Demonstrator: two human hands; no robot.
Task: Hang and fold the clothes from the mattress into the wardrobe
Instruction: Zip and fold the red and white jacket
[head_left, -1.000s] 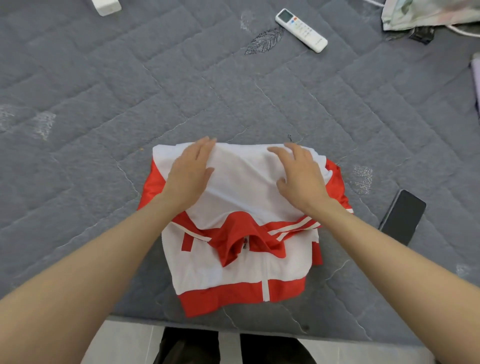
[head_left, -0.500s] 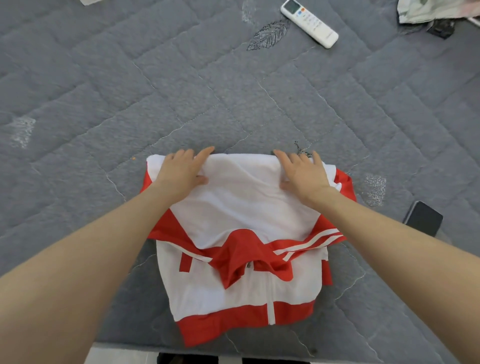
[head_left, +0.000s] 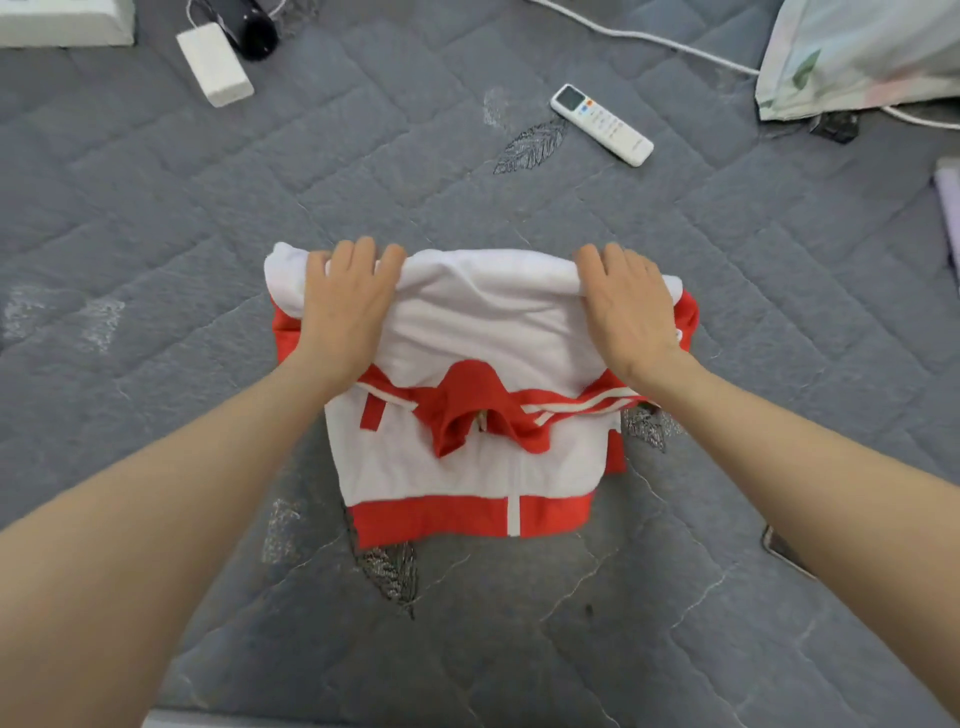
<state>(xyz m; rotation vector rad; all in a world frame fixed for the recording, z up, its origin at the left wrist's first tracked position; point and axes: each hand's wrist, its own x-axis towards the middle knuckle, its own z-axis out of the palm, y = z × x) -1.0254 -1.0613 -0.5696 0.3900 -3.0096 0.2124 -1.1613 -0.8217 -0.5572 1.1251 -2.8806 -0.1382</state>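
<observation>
A red and white jacket (head_left: 467, 322), partly folded, lies on the grey quilted mattress (head_left: 208, 234) in the middle of the view, its red hem nearest me and its red collar on top. My left hand (head_left: 348, 296) lies on the jacket's far left, and its fingers curl over the far white fold and grip it. My right hand (head_left: 628, 301) grips the same fold at the far right, with the fingertips hidden behind the cloth. The far edge bunches up a little between the hands.
A white remote control (head_left: 602, 124) lies beyond the jacket. A white power adapter (head_left: 215, 65) and a black object (head_left: 254, 26) sit at the far left. A white cable (head_left: 649, 39) runs to floral bedding (head_left: 857, 52) at the far right. A dark phone (head_left: 784, 545) shows under my right forearm.
Both hands slid from flat on the white panel to its far edge, and their fingers now curl over the fold. My view has shifted further onto the mattress.
</observation>
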